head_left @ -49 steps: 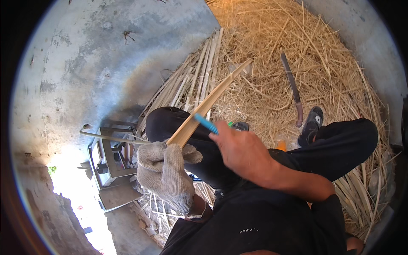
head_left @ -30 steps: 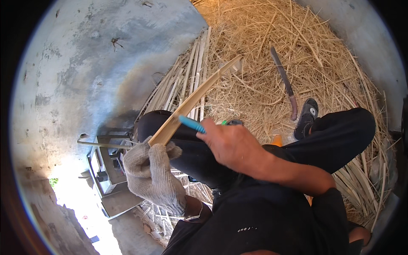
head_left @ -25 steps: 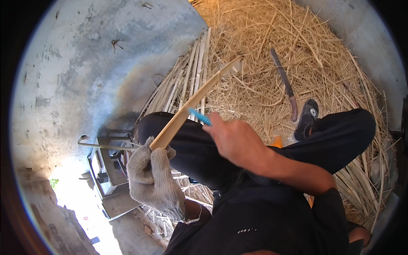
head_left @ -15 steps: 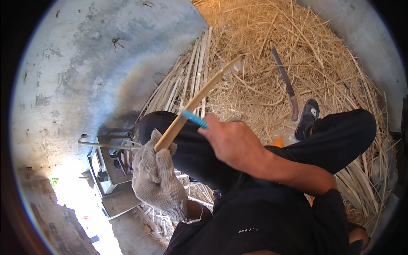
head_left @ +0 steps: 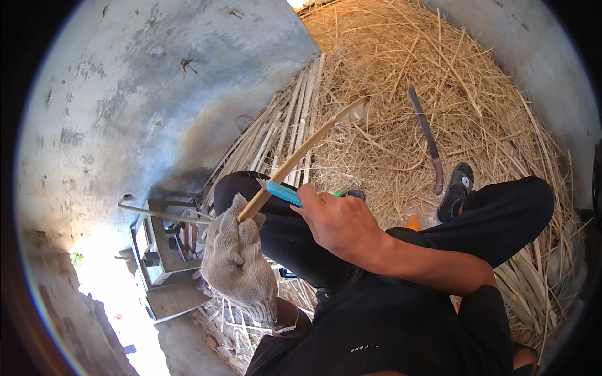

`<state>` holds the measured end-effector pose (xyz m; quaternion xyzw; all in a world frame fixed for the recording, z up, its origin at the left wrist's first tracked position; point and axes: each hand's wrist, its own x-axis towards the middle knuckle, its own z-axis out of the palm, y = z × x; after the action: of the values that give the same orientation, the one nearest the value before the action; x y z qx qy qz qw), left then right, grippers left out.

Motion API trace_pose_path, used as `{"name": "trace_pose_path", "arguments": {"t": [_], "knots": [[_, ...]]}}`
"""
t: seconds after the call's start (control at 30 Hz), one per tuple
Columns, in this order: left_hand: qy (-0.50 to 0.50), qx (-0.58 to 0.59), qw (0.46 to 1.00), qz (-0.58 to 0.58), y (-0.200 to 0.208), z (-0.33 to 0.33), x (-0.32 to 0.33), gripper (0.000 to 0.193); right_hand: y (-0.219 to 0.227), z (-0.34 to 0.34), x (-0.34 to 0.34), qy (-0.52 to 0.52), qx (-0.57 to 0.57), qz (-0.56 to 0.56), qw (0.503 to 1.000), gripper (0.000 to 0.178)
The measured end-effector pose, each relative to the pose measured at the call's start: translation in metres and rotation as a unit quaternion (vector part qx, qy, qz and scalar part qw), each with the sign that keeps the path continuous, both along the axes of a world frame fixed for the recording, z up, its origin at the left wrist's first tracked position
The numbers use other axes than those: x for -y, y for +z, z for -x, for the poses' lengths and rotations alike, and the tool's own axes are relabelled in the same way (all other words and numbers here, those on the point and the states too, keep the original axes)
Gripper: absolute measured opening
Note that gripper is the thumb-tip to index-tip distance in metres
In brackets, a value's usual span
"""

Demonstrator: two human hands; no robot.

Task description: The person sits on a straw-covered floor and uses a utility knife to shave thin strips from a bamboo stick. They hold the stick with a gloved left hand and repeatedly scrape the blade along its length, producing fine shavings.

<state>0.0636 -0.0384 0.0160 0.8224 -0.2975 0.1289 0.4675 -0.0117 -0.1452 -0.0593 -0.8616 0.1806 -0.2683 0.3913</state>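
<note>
My left hand (head_left: 238, 263), in a knitted grey-beige glove, is closed around the lower end of a bamboo strip (head_left: 301, 150). The strip slants away up and to the right, tapering at its far end. My bare right hand (head_left: 345, 229) grips a light-blue box cutter (head_left: 284, 192). The cutter's front end lies at the strip, a little above the glove, with its short blade pointing left. A thin stick (head_left: 163, 215) runs out to the left behind the glove; whether it belongs to the same strip, I cannot tell.
A long machete (head_left: 424, 128) with a brown handle lies on heaped bamboo shavings (head_left: 389, 56). Split bamboo strips (head_left: 295, 113) lie along the left wall (head_left: 188, 113). A wooden stand (head_left: 169, 250) is left of the glove. An orange object (head_left: 412, 222) sits between my bent legs.
The cutter has come down along the strip, closer to the glove, and its blade now shows at the strip's left side. My gloved hand keeps its hold. The whole view has shifted slightly.
</note>
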Motion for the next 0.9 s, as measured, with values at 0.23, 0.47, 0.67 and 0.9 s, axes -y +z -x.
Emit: {"name": "trace_pose_path", "arguments": {"t": [0.23, 0.47, 0.67, 0.9], "knots": [[0.019, 0.0, 0.998, -0.053, 0.007, -0.005, -0.002, 0.024, -0.055, -0.013, 0.031, -0.083, -0.129, 0.009, 0.988, 0.025], [-0.045, 0.017, 0.999, 0.0, 0.0, 0.009, 0.006, 0.026, -0.012, 0.012, 0.015, -0.027, 0.018, -0.031, 0.999, 0.023], [-0.053, 0.045, 0.997, -0.035, 0.005, 0.002, 0.007, 0.026, -0.013, 0.008, 0.012, -0.034, 0.023, -0.011, 0.999, 0.025], [-0.054, 0.057, 0.996, -0.046, 0.004, 0.008, 0.006, 0.025, -0.032, 0.009, 0.037, -0.063, -0.08, -0.027, 0.994, 0.022]]}}
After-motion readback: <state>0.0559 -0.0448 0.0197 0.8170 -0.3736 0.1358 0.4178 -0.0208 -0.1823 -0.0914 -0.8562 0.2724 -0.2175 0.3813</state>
